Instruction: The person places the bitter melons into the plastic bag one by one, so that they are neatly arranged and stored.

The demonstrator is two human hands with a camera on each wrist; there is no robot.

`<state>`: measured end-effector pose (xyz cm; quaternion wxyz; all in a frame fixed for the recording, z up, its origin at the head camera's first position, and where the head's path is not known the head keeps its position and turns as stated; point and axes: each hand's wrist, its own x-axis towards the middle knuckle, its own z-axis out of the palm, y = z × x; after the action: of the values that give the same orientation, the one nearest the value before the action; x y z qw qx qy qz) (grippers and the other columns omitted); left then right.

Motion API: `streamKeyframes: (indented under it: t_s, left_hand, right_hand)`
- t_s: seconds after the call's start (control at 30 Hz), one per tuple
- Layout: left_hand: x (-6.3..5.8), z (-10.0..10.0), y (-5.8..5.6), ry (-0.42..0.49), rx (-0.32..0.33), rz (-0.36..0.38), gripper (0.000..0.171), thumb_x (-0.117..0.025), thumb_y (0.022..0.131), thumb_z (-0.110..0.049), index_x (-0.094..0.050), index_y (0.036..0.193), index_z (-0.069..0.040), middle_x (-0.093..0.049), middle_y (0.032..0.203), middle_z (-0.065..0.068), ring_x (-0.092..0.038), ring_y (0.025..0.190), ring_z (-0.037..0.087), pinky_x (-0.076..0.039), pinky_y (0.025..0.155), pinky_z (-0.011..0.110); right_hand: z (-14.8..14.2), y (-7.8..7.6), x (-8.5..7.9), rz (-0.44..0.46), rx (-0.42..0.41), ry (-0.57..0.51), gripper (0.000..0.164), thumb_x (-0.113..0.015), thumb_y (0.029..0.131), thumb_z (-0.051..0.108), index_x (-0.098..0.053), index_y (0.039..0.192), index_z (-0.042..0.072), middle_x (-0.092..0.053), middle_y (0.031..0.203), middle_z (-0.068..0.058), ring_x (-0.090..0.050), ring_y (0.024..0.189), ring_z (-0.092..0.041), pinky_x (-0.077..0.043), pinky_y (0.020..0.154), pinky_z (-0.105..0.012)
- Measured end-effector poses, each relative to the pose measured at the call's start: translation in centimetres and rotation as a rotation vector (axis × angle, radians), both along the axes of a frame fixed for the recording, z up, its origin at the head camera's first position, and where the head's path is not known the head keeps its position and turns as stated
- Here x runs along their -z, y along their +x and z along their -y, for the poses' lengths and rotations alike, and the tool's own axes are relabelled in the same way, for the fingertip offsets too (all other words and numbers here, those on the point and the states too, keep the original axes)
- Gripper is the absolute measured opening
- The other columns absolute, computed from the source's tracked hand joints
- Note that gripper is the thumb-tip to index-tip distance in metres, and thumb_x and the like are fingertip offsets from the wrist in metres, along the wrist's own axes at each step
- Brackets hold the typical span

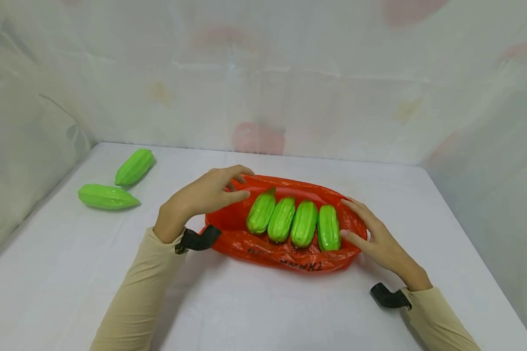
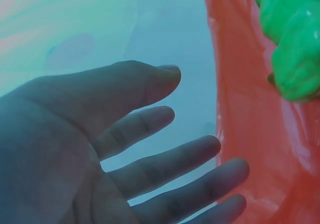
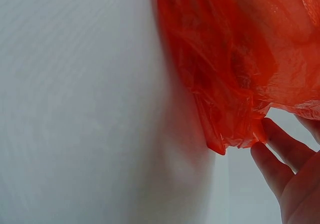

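Observation:
A red plastic bag [image 1: 285, 261] lies with its mouth spread wide on the white table. Inside it, several ridged, elongated green fruits [image 1: 304, 224] lie side by side in a row. My left hand [image 1: 206, 191] hovers at the bag's left end, fingers extended and apart, holding nothing; the left wrist view shows its fingertips overlapping the red plastic. At the opposite end, my right hand [image 1: 379, 243] has thumb and fingers spread across the rim. The right wrist view shows fingers [image 3: 272, 169] against the outside of the bag, nearly straight.
Two more green fruits lie on the table at the left: one [image 1: 134, 167] slants near the back, the other [image 1: 107, 196] lies sideways in front of it. White patterned sheets [image 1: 263, 87] wall the table at the back and sides. Each wrist carries a black mount [image 1: 197, 240].

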<state>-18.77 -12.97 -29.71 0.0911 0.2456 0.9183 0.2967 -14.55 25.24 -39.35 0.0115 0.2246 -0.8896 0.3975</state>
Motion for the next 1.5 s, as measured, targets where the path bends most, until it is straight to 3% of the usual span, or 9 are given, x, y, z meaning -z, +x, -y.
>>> streamKeyframes:
  t_s: [0.2,0.4,0.73,0.97,1.3,1.5]
  left_hand:
    - [-0.4,0.9,-0.2,0.03,-0.03,-0.018,0.047,-0.062,0.097,-0.021,-0.049,0.141,-0.012,-0.06,0.135,0.018,-0.06,0.119,0.034,-0.05,0.098,0.051]
    - [-0.2,2.1,-0.4,0.04,-0.042,-0.091,0.042,-0.061,0.097,-0.017,-0.053,0.137,-0.009,-0.061,0.132,0.019,-0.061,0.116,0.036,-0.048,0.1,0.053]
    - [0.2,5.1,-0.3,0.004,-0.106,-0.166,0.04,-0.058,0.097,-0.015,-0.054,0.136,-0.008,-0.062,0.131,0.018,-0.059,0.118,0.037,-0.045,0.102,0.055]
    - [0.4,7.1,-0.3,-0.01,-0.138,-0.255,0.037,-0.06,0.096,-0.013,-0.056,0.132,-0.007,-0.064,0.127,0.015,-0.059,0.115,0.036,-0.046,0.098,0.056]
    - [0.4,10.3,0.1,0.023,-0.173,-0.275,0.037,-0.061,0.096,-0.009,-0.055,0.131,-0.002,-0.062,0.123,0.021,-0.055,0.115,0.041,-0.044,0.093,0.056]
    - [0.6,12.2,0.6,-0.006,-0.222,-0.316,0.038,-0.061,0.096,-0.012,-0.055,0.132,-0.006,-0.063,0.12,0.018,-0.054,0.115,0.038,-0.043,0.09,0.053]
  right_hand:
    - [0.0,-0.1,0.0,-0.001,0.0,-0.002,0.066,-0.064,0.096,0.018,-0.034,0.154,0.018,-0.031,0.159,-0.015,-0.033,0.143,-0.043,-0.034,0.106,-0.071]
    - [-0.1,-0.2,0.1,-0.005,-0.005,-0.002,0.066,-0.064,0.096,0.018,-0.034,0.154,0.018,-0.031,0.159,-0.015,-0.033,0.143,-0.043,-0.034,0.106,-0.072]
    - [0.0,-0.2,0.0,0.003,0.008,0.005,0.066,-0.064,0.096,0.019,-0.034,0.154,0.015,-0.03,0.159,-0.018,-0.031,0.144,-0.045,-0.033,0.106,-0.072]
    - [0.1,-0.3,0.1,0.003,0.004,-0.007,0.065,-0.065,0.096,0.019,-0.034,0.154,0.015,-0.03,0.159,-0.017,-0.031,0.144,-0.044,-0.032,0.107,-0.071]
    - [0.3,-0.4,0.2,0.005,-0.005,-0.017,0.066,-0.065,0.096,0.019,-0.034,0.154,0.017,-0.03,0.16,-0.016,-0.029,0.145,-0.044,-0.029,0.108,-0.072]
    - [0.3,-0.4,0.2,0.0,-0.004,-0.017,0.065,-0.065,0.096,0.019,-0.035,0.154,0.017,-0.03,0.159,-0.016,-0.029,0.145,-0.044,-0.029,0.109,-0.071]
